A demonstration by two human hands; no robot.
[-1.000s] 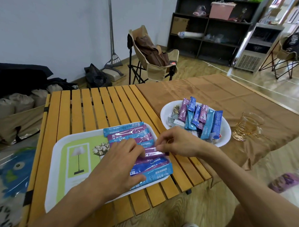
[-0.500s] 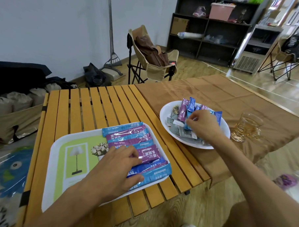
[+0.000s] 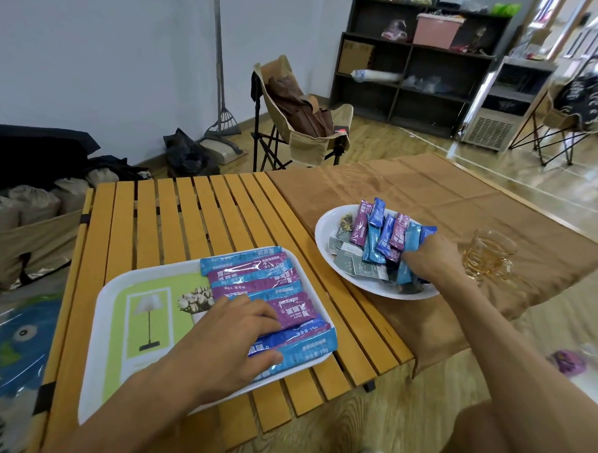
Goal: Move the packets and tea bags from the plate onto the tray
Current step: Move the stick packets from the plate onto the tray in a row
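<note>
Packets [image 3: 267, 293] on tray [image 3: 115, 321] lie crosswise; left hand [image 3: 231, 339] flat atop; right hand [image 3: 429, 259] grasps plate [image 3: 327, 241] packets.

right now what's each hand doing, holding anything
Left hand: open, fingers resting flat on the stick packets on the tray.
Right hand: in the plate, fingers curled into the packet pile; what it grips cannot be told.

pale wall [image 3: 110, 47], wooden floor [image 3: 414, 145], folding chair [image 3: 305, 124], dark shelving [image 3: 417, 70] at the back.

Blue and purple packets [image 3: 383, 235] fill the white plate [image 3: 324, 241]; tray [image 3: 116, 300] green-and-white.
</note>
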